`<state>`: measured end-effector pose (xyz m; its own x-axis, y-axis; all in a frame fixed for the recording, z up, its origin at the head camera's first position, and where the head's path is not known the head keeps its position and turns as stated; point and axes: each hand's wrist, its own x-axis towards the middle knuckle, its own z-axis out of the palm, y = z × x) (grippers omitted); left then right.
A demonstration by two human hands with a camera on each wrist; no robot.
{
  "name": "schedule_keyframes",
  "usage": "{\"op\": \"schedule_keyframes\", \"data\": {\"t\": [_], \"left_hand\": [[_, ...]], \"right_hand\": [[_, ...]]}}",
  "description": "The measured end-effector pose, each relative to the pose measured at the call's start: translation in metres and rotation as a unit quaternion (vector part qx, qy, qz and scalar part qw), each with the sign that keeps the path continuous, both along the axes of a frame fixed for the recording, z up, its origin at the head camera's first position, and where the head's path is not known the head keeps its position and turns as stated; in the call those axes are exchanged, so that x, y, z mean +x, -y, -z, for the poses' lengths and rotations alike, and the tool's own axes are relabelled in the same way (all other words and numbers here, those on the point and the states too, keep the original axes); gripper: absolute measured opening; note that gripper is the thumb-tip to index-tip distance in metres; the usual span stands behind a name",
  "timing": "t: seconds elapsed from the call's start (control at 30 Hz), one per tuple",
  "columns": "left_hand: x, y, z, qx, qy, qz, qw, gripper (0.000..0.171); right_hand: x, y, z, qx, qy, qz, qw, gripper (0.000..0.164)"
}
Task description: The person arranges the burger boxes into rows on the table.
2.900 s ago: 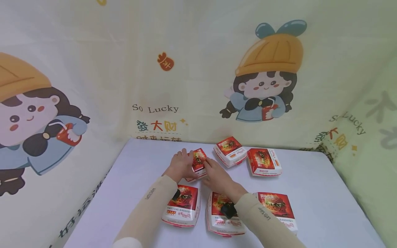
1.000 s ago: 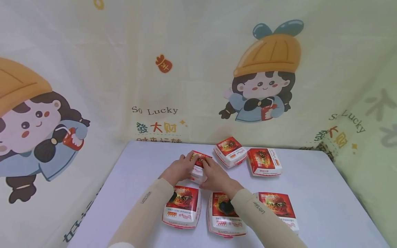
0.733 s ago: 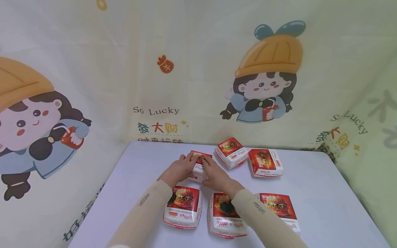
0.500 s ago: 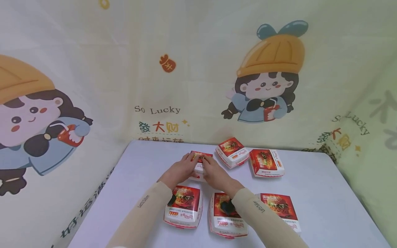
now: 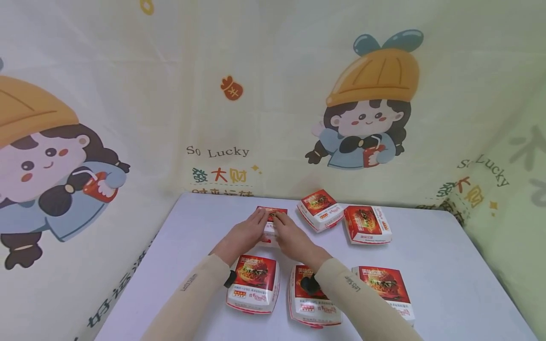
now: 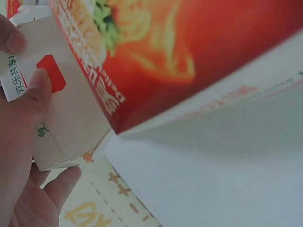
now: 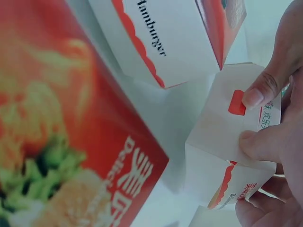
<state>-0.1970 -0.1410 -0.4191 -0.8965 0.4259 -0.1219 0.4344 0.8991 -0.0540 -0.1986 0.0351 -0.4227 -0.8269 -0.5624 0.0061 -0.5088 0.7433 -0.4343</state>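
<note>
A red-and-white hamburger box sits toward the back left of the table, between both hands. My left hand holds its left side, and my right hand holds the right side. The fingers of both reach up by its printed lid. In the left wrist view, the left thumb presses the red tab on the white front of the box, with other fingers round the far edge. From the right wrist view, the right thumb presses the front just below that tab, and right fingers wrap the side of the box.
Three similar boxes line the front: a left one, a middle one partly behind the right wrist, and a right one. Two more, a tilted box and its neighbour, stand back right. A printed curtain hangs behind the table.
The held box was slanted; it has been turned squarer to the front row and, lately, shifted slightly left. Both hands stay on it. The other boxes keep their places.
</note>
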Motion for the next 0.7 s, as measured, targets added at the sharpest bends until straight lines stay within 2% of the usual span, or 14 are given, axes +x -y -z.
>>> {"op": "schedule_keyframes", "data": {"t": [0.13, 0.27, 0.4, 0.53, 0.7], "left_hand": [[0.002, 0.006, 0.002, 0.014, -0.013, 0.002, 0.9998, 0.075], [0.005, 0.011, 0.004, 0.039, 0.004, 0.0, 0.9992, 0.074], [0.007, 0.015, 0.006, 0.044, 0.012, 0.004, 0.9989, 0.075], [0.007, 0.017, 0.007, 0.059, 0.014, 0.004, 0.9982, 0.076], [0.007, 0.019, 0.005, 0.097, 0.037, 0.001, 0.9946, 0.081]], "right_hand": [[0.0, 0.004, 0.0, 0.001, 0.002, -0.001, 1.0, 0.064], [0.001, 0.007, 0.001, 0.005, 0.013, -0.007, 1.0, 0.063], [0.002, 0.009, 0.002, 0.013, 0.019, -0.013, 1.0, 0.063], [0.002, 0.01, 0.003, 0.019, 0.008, -0.021, 1.0, 0.062], [0.003, 0.011, 0.003, 0.029, -0.003, -0.022, 0.999, 0.061]]}}
